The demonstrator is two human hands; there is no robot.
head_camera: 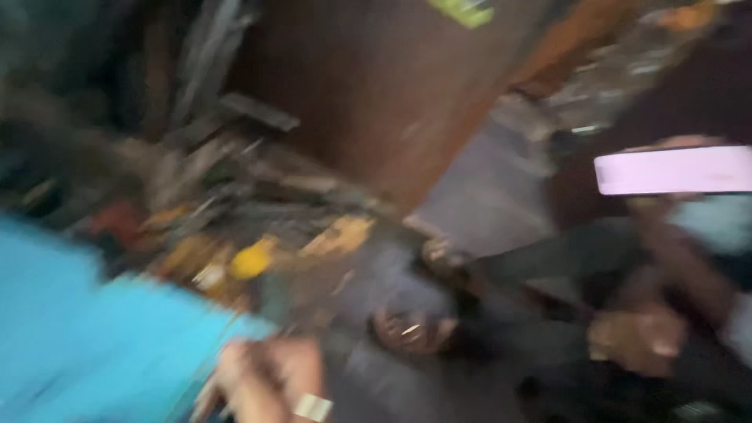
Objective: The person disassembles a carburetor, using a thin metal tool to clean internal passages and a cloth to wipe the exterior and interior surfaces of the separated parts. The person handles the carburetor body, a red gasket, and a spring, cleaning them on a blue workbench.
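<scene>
Though frame's v. blurred, left hand (270,384) w/ ring sits low by blue sleeve (86,345); grip unclear; right hand not seen.

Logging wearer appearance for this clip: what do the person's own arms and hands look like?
The frame is heavily blurred. The left arm wears a bright turquoise sleeve; the left hand has a pale ring. Whose the hand at the right is cannot be told.

- A dim grey floor (478,196), badly blurred, carries everything.
- A heap of dark clutter (258,211) lies on it, with yellow scraps (254,257) among it.
- A brown upright panel (376,86) stands beside the heap.
</scene>
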